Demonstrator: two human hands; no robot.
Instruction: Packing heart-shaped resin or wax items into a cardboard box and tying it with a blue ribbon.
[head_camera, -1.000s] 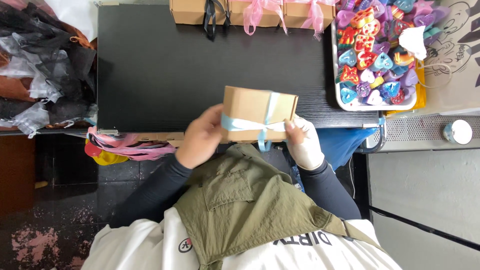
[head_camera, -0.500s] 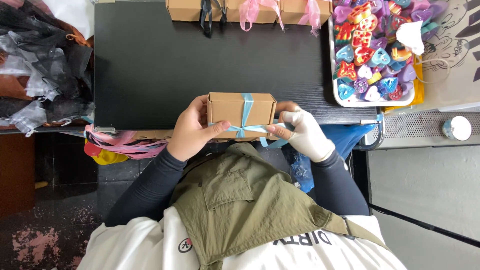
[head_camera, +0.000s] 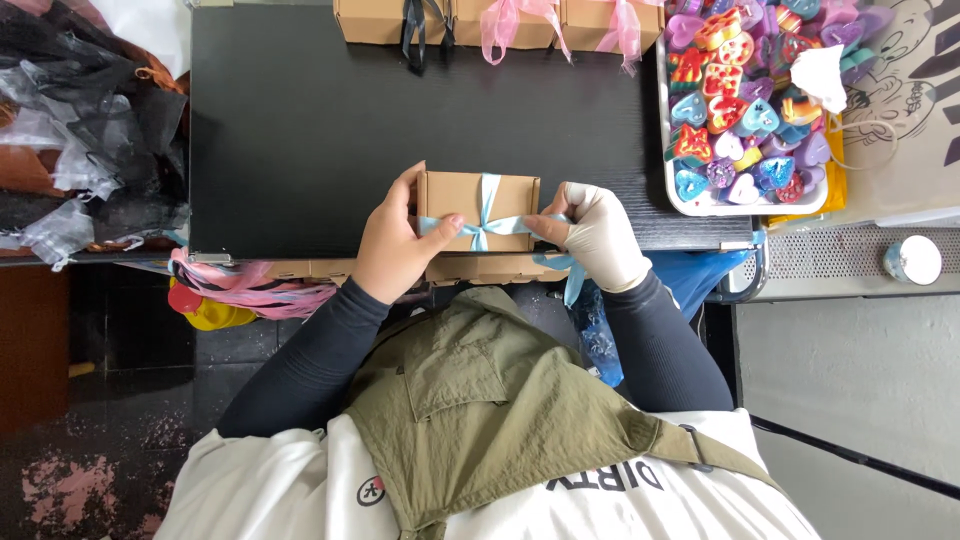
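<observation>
A small brown cardboard box (head_camera: 450, 197) lies flat on the black table (head_camera: 320, 130) near its front edge. A light blue ribbon (head_camera: 487, 224) crosses over the box's top. My left hand (head_camera: 393, 243) is bare; it grips the box's left side, thumb pressing the ribbon. My right hand (head_camera: 597, 234) wears a white glove and pinches the ribbon at the box's right side. A loose ribbon end hangs down below that hand.
Three ribbon-tied brown boxes (head_camera: 500, 18) line the table's far edge. A white tray (head_camera: 672, 190) of colourful heart-shaped pieces sits at the right. Black and white mesh bags (head_camera: 90, 130) pile at the left. Pink ribbons (head_camera: 250, 290) hang under the table edge. A tape roll (head_camera: 912, 260) lies at the far right.
The box went from tilted up in my hands to lying flat on the table, a little farther from me. Both hands followed, now pulling the ribbon across its top.
</observation>
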